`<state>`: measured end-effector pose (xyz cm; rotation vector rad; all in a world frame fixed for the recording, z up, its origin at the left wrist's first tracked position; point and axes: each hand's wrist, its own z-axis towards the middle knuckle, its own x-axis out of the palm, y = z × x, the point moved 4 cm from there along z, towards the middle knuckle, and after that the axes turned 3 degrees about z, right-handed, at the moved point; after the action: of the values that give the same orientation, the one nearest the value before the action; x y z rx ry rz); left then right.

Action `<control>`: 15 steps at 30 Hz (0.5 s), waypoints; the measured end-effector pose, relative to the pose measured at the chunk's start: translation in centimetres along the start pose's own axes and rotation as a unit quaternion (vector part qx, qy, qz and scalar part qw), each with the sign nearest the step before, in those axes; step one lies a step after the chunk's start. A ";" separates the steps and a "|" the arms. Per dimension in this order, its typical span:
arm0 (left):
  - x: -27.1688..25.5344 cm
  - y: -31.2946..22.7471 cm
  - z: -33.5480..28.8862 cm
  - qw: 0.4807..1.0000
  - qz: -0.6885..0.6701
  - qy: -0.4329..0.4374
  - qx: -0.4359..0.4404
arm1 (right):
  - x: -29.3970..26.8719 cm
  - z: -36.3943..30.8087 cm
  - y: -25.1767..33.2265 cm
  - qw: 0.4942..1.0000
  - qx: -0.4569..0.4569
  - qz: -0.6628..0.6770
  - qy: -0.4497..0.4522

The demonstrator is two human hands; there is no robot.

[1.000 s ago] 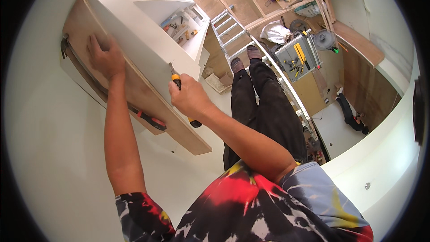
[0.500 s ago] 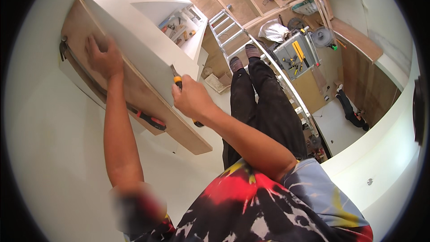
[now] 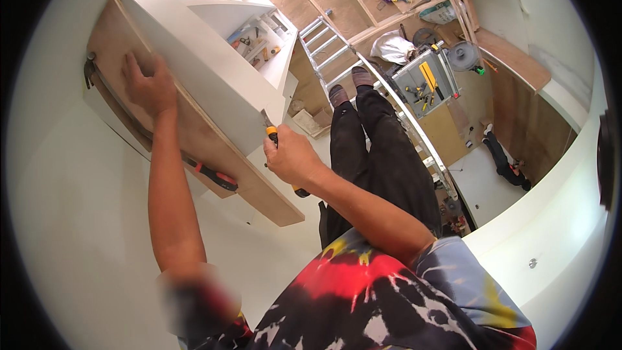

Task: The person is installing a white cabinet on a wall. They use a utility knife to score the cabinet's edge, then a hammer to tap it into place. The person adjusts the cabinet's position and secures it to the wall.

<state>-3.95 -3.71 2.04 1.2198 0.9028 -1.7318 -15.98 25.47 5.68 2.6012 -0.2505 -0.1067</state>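
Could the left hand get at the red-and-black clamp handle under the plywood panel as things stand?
Probably yes: the left hand lies flat on the plywood panel, and the clamp handle shows uncovered further along the same panel.

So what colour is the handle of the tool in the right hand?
Yellow and black handle, gripped in the right hand; head view.

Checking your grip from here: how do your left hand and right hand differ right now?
The left hand lies open and flat on the plywood panel, holding nothing; the right hand is closed around a yellow-and-black handled tool. The left hand sits high near the panel's far end, while the right hand works at the white cabinet edge. Both are bare.
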 end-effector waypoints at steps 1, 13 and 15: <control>0.0 0.0 0.0 1.000 0.003 -0.007 0.011 | -0.1 -0.3 0.1 1.000 -0.002 -0.006 0.005; 0.4 0.6 -0.1 1.000 0.000 -0.004 0.013 | 8.8 -1.4 1.5 0.918 -0.307 -0.224 0.114; 0.6 0.6 -0.2 1.000 -0.005 0.020 -0.006 | 11.5 0.6 4.1 0.888 -0.380 -0.242 0.088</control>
<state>-3.44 -3.94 1.37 1.2482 0.9435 -1.7125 -5.42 19.44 6.90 1.8123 0.4369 -0.1132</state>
